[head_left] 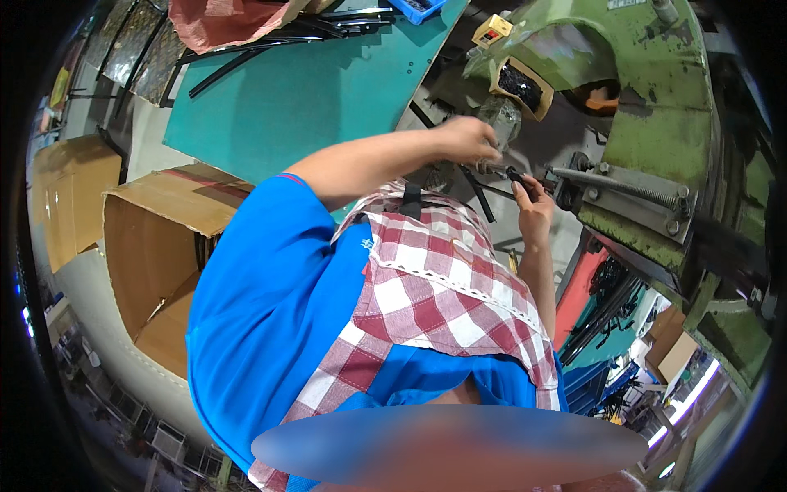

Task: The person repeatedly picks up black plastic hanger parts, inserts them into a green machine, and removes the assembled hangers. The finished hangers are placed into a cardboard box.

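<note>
Part (515, 175), small and dark, sits near green press (666, 90), pinched between thumb and fingers of right hand (534, 208), presumably for steadying. Left hand (470, 139) just beside, fingers curled; from my remote view, cannot tell if clamped on anything. Carton (544, 97) of black pieces (518, 82) stands near, likely for easy reach.

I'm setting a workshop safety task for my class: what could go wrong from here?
The right hand is near the green machine and its spring, so it might get pinched if anything moves. The small dark part at its fingertips could slip. The open box of black pieces might spill if knocked.
</note>
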Demonstrator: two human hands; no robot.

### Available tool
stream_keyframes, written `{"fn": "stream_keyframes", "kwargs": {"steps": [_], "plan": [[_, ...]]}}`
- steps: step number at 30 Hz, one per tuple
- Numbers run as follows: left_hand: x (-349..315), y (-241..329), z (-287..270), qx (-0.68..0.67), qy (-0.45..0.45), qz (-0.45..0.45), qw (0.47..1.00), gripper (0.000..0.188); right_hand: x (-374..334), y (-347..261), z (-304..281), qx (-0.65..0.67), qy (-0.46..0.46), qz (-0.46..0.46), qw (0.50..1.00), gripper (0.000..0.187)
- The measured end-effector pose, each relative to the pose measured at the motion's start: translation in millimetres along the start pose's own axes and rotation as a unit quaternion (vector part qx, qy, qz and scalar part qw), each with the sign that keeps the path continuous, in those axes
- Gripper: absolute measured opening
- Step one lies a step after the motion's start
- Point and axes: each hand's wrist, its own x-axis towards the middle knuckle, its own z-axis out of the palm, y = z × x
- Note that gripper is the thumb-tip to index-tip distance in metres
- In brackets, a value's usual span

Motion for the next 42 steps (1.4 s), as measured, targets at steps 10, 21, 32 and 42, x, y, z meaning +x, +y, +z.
{"fn": "stream_keyframes", "kwargs": {"steps": [10, 21, 32, 42], "plan": [[-80, -172, -215, 0.486, 0.393, -0.254, 0.738, 0.037, -8, 13, -7, -0.139, -0.028, -0.065, 0.988, 0.019], [-131, -217, -239, 0.468, 0.358, -0.328, 0.739, 0.045, -4, -8, -8, -0.065, -0.028, 0.05, 0.996, 0.03], [-151, -225, -202, 0.549, 0.306, -0.295, 0.719, 0.025, 14, -39, -8, -0.037, -0.054, 0.034, 0.997, 0.024], [-167, -188, -73, 0.45, 0.229, -0.074, 0.86, 0.024, 53, -23, 3, -0.191, -0.113, -0.111, 0.969, 0.028]]}}
